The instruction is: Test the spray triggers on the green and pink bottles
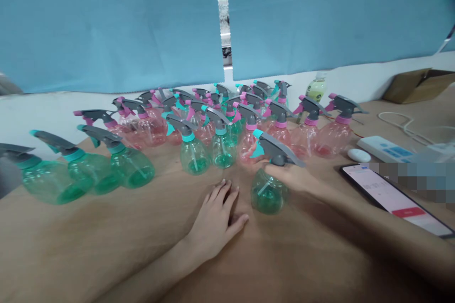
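Note:
My right hand [289, 175] is closed round the neck of a green spray bottle [269, 195], just under its grey head with a turquoise nozzle. The bottle is upright, and its collar is hidden by my fingers. On the wooden table, my left hand [216, 220] lies palm down with its fingers stretched out, left of that bottle and holding nothing. Beyond my hands stand two green spray bottles [195, 155] with turquoise collars. Close behind the held bottle is a pink spray bottle [248, 139].
Several pink and green spray bottles crowd the back of the table. More green ones [132, 166] stand at the left. To the right lie a phone [398, 198], a white oval object [359, 155], a power strip [386, 149] and cables. A cardboard box [415, 86] sits at the back right.

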`<action>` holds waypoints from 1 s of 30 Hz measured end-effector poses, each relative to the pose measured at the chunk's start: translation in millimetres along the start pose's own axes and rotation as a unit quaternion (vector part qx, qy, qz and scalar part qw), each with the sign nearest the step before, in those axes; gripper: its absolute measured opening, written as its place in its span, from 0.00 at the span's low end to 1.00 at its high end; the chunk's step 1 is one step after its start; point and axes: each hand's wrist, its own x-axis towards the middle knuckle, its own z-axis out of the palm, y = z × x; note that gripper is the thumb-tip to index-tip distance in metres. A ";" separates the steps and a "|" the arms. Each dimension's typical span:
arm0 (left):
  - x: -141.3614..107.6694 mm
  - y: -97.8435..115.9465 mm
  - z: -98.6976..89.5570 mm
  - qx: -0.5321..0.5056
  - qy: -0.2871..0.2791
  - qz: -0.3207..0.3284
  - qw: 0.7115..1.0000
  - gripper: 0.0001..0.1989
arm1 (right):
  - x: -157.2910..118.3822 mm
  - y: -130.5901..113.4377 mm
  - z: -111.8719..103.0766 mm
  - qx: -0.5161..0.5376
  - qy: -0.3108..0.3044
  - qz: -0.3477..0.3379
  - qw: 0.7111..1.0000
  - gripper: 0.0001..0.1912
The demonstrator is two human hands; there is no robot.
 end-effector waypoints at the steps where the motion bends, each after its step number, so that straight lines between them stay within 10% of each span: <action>1: -0.1 -0.3 0.3 0.000 0.001 0.001 1.000 0.27 | -0.1 1.4 0.0 0.007 -0.006 -0.003 1.000 0.16; 30: 0.5 1.0 -0.8 0.002 -0.006 -0.003 1.000 0.27 | 0.3 8.3 0.8 0.002 -0.036 -0.021 0.999 0.30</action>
